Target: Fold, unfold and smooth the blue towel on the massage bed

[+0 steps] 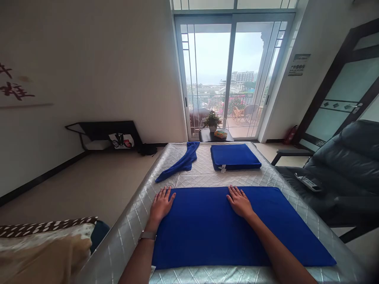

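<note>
A blue cloth (207, 232) lies spread flat on the silvery quilted table cover (133, 221) in front of me. My left hand (162, 203) rests open at its far left corner, fingers stretched out and partly over the edge. Palm down, my right hand (240, 202) presses on the cloth near the middle of its far edge, with its fingers extended. Beyond it sits a neat stack of folded blue cloths (235, 156) with a white tag at the front. Another blue cloth (180, 163) lies crumpled at the far left of the table.
A black armchair (340, 173) with a white device (308, 182) on its seat stands at the right. Past the far edge is a small table (204, 136) with a potted plant (212, 120). Patterned fabric (47, 252) shows at the lower left.
</note>
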Available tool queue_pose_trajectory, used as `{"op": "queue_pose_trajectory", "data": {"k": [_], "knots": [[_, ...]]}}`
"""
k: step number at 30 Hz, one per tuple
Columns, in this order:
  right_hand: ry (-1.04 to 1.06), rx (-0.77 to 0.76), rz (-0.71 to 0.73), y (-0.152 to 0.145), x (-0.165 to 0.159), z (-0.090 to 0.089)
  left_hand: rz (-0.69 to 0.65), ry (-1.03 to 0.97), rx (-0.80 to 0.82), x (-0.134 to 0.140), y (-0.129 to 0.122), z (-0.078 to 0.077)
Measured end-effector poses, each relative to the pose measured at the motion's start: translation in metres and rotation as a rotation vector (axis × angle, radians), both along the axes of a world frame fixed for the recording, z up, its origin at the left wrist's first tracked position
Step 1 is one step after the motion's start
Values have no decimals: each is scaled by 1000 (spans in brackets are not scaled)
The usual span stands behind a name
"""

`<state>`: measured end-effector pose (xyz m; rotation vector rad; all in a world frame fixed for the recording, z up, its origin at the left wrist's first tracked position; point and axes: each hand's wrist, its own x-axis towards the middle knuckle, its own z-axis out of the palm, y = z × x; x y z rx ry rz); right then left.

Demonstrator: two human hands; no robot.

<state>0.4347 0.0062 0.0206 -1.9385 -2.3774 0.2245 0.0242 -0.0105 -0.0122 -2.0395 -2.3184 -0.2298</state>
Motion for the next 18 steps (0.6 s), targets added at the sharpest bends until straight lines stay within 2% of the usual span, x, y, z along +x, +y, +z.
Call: {"op": "queue_pose_trajectory", "data": {"k": [4, 8, 10, 13, 18], "knots": [[-77, -1, -59, 9, 60, -4, -12, -1, 26, 0, 0, -1], [-165, 4, -218, 16, 140, -13, -22, -23, 41, 1, -1, 0], [-180, 15, -297, 17, 170, -17, -19, -24, 34, 1, -1, 1], [-157, 16, -367, 17, 191, -21, -15, -12, 24, -1, -1, 1], [-103, 11, -400, 18, 190, -21, -12, 19, 11, -3, 2, -2]]}}
